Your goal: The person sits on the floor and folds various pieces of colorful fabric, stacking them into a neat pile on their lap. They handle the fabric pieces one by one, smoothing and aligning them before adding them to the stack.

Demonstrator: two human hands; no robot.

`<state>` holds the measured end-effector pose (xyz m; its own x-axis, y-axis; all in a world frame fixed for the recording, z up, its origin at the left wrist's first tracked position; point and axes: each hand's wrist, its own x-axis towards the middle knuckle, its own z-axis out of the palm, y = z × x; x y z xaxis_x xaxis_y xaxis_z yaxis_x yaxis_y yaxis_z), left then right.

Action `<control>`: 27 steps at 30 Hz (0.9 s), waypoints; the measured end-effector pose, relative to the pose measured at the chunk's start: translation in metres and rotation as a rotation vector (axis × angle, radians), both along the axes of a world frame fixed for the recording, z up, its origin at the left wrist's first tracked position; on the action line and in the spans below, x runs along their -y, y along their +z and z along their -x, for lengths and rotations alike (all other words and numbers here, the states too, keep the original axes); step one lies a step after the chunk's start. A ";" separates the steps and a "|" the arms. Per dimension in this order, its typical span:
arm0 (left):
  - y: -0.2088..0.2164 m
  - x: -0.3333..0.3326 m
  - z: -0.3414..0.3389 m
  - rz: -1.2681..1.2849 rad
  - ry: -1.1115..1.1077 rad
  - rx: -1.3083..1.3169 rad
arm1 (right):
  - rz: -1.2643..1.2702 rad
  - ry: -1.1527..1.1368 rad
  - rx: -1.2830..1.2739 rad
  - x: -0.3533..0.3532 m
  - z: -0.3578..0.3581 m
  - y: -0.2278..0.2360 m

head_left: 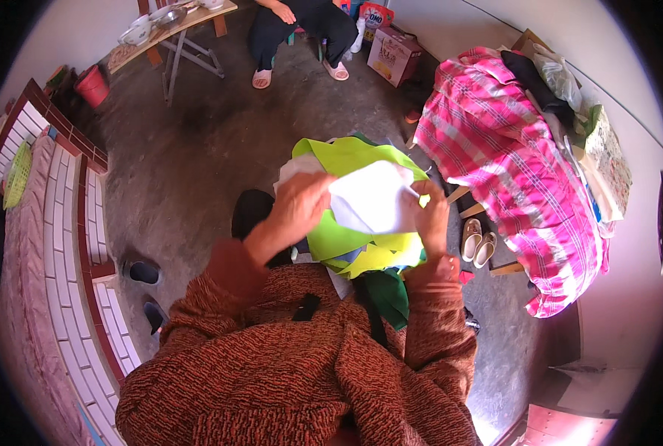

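Observation:
A bright white piece of cloth (372, 199) is stretched between my hands in front of my lap. At its left edge, my left hand (301, 202) is closed on it. My right hand (432, 215) pinches the opposite edge, and a small yellow bit (423, 200) shows at those fingers. Beneath the white piece lies a heap of yellow-green fabric pieces (331, 154), with some blue and dark scraps among them. What supports the heap is mostly hidden. Dark green cloth (388, 296) hangs below it, beside my right forearm.
A table under a pink plaid cloth (487, 141) stands to the right, with pale shoes (480, 244) by its legs. Another person (305, 26) sits ahead, near a box (393, 58). Dark slippers (144, 272) lie left. Bowls (138, 31) stand on a far-left table; a red bucket (92, 85) is nearby.

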<state>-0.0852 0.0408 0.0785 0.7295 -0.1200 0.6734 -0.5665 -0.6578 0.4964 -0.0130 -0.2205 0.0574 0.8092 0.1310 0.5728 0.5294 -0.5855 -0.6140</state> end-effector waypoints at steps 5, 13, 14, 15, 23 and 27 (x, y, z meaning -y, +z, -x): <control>0.091 -0.010 -0.061 -0.164 0.149 0.284 | -0.156 -0.224 0.159 -0.015 -0.061 0.106; 0.072 0.012 -0.063 -0.297 0.021 0.516 | -0.742 0.516 -0.101 0.032 -0.058 0.071; 0.054 0.010 -0.058 -0.324 -0.010 0.476 | -0.732 0.485 -0.222 0.030 -0.044 0.056; 0.036 0.011 -0.050 -0.370 0.002 0.418 | -0.742 0.446 -0.353 0.041 -0.043 0.027; -0.049 0.017 -0.008 -0.328 0.022 0.254 | -0.467 0.281 -0.291 0.066 0.012 -0.091; -0.041 -0.001 -0.016 -0.301 0.158 0.192 | -0.559 0.270 -0.292 0.065 0.017 -0.094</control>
<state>-0.0689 0.0413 0.0376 0.6187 -0.2294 0.7514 -0.5106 -0.8443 0.1627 -0.0305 -0.2855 -0.0362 0.9213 0.0984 0.3762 0.3788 -0.0094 -0.9254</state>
